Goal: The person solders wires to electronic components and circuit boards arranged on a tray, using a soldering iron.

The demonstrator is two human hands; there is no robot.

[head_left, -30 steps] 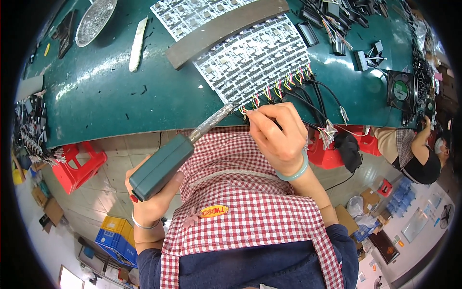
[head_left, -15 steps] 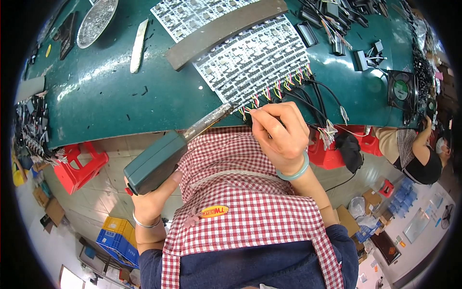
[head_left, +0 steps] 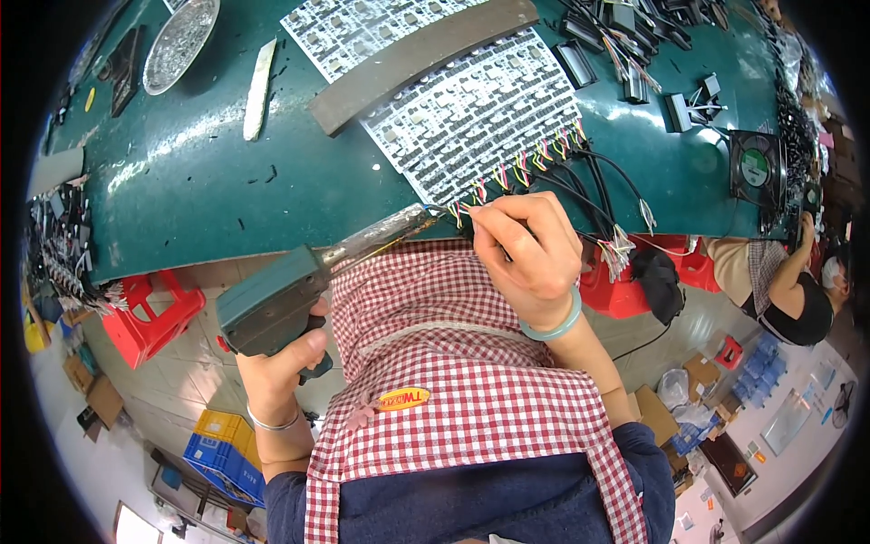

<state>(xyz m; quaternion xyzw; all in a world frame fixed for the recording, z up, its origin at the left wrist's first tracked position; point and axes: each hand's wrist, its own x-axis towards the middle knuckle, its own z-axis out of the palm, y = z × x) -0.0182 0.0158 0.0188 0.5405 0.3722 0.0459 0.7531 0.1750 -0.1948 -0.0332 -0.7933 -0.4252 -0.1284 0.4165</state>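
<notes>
My left hand [head_left: 283, 370] is wrapped round the handle of a dark green soldering gun [head_left: 270, 304]. Its metal barrel [head_left: 376, 238] points up and right, with the tip by the near corner of a white circuit board panel [head_left: 462, 127]. At that corner my right hand [head_left: 533, 258] pinches thin coloured wires [head_left: 459, 210] between thumb and forefinger. More red, yellow and white wire ends [head_left: 521, 170] line the panel's near right edge, joined to black cables [head_left: 594, 195] on the table. A long dark bar [head_left: 421, 65] lies across the panel.
On the green table [head_left: 195, 181] are an oval metal dish [head_left: 181, 45], a whitish strip [head_left: 260, 91], a small black fan [head_left: 757, 170] and black housings [head_left: 634, 36] with wires. Red stools [head_left: 156, 308] stand below the edge. Another person [head_left: 788, 290] sits at far right.
The soldering gun has shifted left and down slightly and rolled, showing more of its handle. Its tip has drawn back a little from the panel. My right hand stays nearly still.
</notes>
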